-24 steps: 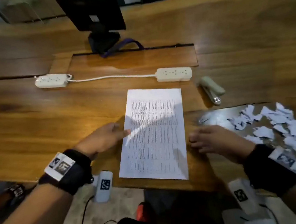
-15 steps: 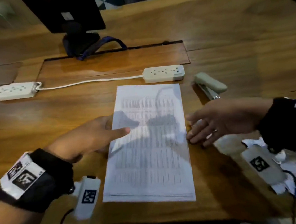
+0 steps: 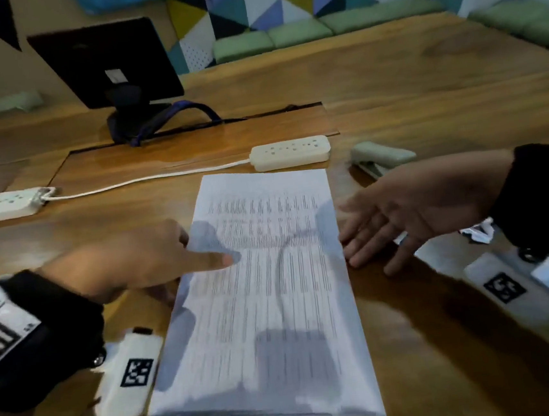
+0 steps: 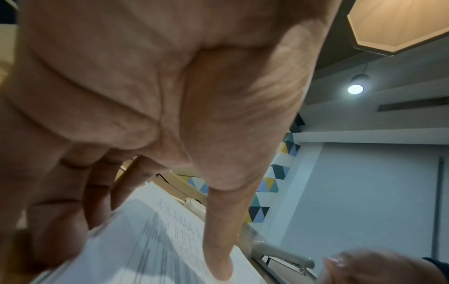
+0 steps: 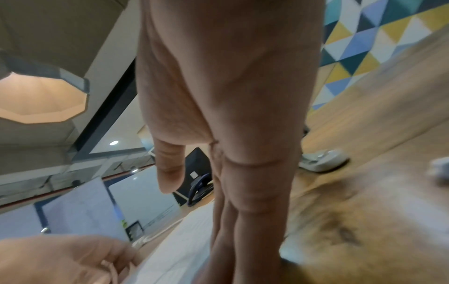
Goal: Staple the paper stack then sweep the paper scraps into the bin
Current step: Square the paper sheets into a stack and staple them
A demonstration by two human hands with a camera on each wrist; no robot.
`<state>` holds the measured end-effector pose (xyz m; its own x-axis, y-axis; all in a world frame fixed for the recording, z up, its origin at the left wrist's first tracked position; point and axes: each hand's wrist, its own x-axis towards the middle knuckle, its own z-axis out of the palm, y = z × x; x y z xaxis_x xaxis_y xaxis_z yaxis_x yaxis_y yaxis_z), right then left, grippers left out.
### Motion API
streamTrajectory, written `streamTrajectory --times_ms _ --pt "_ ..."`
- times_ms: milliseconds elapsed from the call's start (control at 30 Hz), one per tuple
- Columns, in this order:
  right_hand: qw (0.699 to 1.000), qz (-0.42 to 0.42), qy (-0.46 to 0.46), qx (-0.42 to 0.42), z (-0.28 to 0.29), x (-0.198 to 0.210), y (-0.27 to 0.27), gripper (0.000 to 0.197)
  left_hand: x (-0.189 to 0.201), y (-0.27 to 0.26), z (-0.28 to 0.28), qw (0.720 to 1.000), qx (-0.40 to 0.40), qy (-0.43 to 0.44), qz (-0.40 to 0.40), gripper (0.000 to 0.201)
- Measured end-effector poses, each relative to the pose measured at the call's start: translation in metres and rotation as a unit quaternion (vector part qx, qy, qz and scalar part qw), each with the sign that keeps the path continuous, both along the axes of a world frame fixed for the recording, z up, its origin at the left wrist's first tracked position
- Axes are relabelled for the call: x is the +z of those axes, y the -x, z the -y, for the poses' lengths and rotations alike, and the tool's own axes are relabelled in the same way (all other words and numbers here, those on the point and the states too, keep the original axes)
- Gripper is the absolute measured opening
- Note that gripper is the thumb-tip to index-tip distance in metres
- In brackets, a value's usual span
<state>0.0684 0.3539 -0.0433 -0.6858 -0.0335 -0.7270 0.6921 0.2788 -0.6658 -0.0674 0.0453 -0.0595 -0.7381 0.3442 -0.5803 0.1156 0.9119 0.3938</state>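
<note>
A stack of printed paper lies in the middle of the wooden table. My left hand holds its left edge, with the thumb on top and the fingers curled at and under the edge. On the other side, my right hand is flat, its straight fingertips touching the stack's right edge. A grey-green stapler lies on the table just behind the right hand, untouched. Torn white paper scraps show beyond the right wrist. No bin is in view.
Two white power strips joined by a cable lie behind the stack. Further back stands a dark monitor with a purple strap at its base. Green cushions line the far table edge.
My right hand left the scraps and came to the stack's right edge. My left thumb slid further onto the sheet. The head view lifted and now shows the back wall.
</note>
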Motion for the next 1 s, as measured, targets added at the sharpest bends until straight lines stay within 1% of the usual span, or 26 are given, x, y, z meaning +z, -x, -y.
streamTrajectory --times_ms 100,167,200,233,300,333,400,467,500,567,600,700,733,833,900,933,1000 --pt "1.000 -0.002 -0.029 0.008 -0.016 0.009 -0.026 0.060 -0.001 -0.007 0.001 0.999 0.016 -0.009 -0.027 0.105" --pt "0.998 0.005 -0.063 0.015 -0.017 0.019 -0.041 0.057 0.003 -0.017 0.001 0.999 0.011 -0.008 -0.035 0.087" --pt "0.997 0.006 -0.081 0.017 -0.014 0.026 -0.046 0.062 0.006 -0.022 -0.001 0.999 0.004 0.004 -0.043 0.077" --pt "0.995 0.004 -0.100 0.024 -0.009 0.035 -0.046 0.075 0.007 -0.025 -0.002 0.999 0.003 0.015 -0.049 0.070" --pt "0.991 0.019 -0.120 0.047 -0.002 0.053 -0.037 0.104 0.010 -0.033 -0.004 0.998 0.004 0.029 -0.059 0.064" --pt "0.991 0.027 -0.124 0.049 -0.002 0.061 -0.027 0.109 0.012 -0.036 -0.005 0.997 -0.002 0.032 -0.069 0.066" --pt "0.989 0.039 -0.141 0.031 0.005 0.069 -0.004 0.101 0.016 -0.042 -0.008 0.996 -0.011 0.040 -0.084 0.078" --pt "0.983 0.018 -0.181 0.013 0.024 0.063 0.008 0.081 0.021 -0.048 -0.011 0.995 -0.011 0.044 -0.094 0.086" --pt "0.981 0.016 -0.195 0.005 0.033 0.057 0.010 0.074 0.023 -0.049 -0.013 0.995 -0.006 0.040 -0.096 0.086" --pt "0.981 0.022 -0.192 -0.019 0.051 0.039 0.009 0.075 0.024 -0.049 -0.016 0.995 0.006 0.031 -0.092 0.081" --pt "0.984 0.016 -0.175 -0.042 0.058 0.032 0.007 0.074 0.025 -0.050 -0.018 0.995 0.010 0.041 -0.089 0.079" --pt "0.984 -0.027 -0.133 -0.119 0.062 0.017 0.002 0.055 0.026 -0.051 -0.025 0.993 0.016 0.079 -0.081 0.078" --pt "0.982 -0.036 -0.124 -0.135 0.060 0.012 0.002 0.054 0.027 -0.052 -0.028 0.993 0.027 0.085 -0.074 0.080" --pt "0.981 -0.048 -0.112 -0.153 0.057 0.000 0.000 0.069 0.028 -0.056 -0.033 0.994 0.068 0.084 -0.026 0.086" --pt "0.980 -0.052 -0.102 -0.164 0.060 -0.006 0.002 0.068 0.030 -0.057 -0.035 0.992 0.096 0.082 -0.005 0.083" --pt "0.979 -0.052 -0.095 -0.172 0.060 -0.007 0.004 0.067 0.033 -0.059 -0.036 0.992 0.101 0.081 -0.002 0.082" --pt "0.981 -0.059 -0.082 -0.165 0.055 -0.010 0.003 0.066 0.032 -0.063 -0.046 0.990 0.102 0.089 -0.030 0.078"
